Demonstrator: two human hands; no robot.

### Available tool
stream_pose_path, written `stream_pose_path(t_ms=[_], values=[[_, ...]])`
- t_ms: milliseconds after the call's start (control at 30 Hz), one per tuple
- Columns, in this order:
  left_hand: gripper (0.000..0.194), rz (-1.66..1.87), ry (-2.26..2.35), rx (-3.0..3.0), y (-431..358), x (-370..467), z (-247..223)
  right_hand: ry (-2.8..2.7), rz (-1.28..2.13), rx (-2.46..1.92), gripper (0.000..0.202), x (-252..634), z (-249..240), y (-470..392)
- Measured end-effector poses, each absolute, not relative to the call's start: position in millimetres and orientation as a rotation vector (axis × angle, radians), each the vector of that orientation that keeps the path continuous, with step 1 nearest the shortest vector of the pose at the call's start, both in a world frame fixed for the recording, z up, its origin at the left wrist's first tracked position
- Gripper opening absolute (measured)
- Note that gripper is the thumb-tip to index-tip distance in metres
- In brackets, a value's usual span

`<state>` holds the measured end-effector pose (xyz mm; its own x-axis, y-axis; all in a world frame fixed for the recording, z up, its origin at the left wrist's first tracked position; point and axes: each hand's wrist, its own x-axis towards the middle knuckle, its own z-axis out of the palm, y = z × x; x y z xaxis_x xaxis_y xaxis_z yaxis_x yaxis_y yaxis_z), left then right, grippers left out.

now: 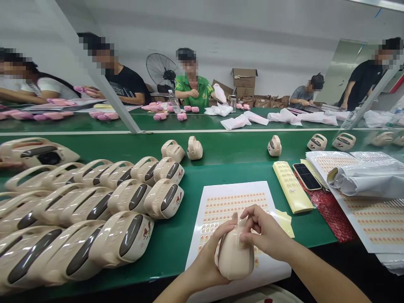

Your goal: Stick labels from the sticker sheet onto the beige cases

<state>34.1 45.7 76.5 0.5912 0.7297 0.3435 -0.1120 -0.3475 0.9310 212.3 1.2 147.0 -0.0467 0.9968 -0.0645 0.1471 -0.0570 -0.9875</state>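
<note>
My left hand (212, 257) is wrapped round the left side of a cream plastic casing (236, 256), held upright near the table's front edge. The fingers of my right hand (263, 231) are bent against the casing's upper right side, thumb pressed on it; whether they pinch something small is unclear. Under both hands lies a white sheet of small orange stickers (235, 200). Left of it stand rows of cream casings with handles and dark oval panels, the nearest casing (121, 240) with a red print on its end.
A yellow block (292, 187), a phone (306, 176), red bubble wrap (336, 214) and more sticker sheets (366, 223) lie to the right. Further casings stand on the green belt (227, 145) behind. Several people sit or stand across the table, among pink items and white bags.
</note>
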Motion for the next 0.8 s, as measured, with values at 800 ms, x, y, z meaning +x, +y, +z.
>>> stream_pose_path(t_ms=[800], values=[[0.091,0.809,0.375,1.964,46.0,29.8,68.1,-1.657,1.081,-1.274,0.084,218.8,111.6,-1.1]])
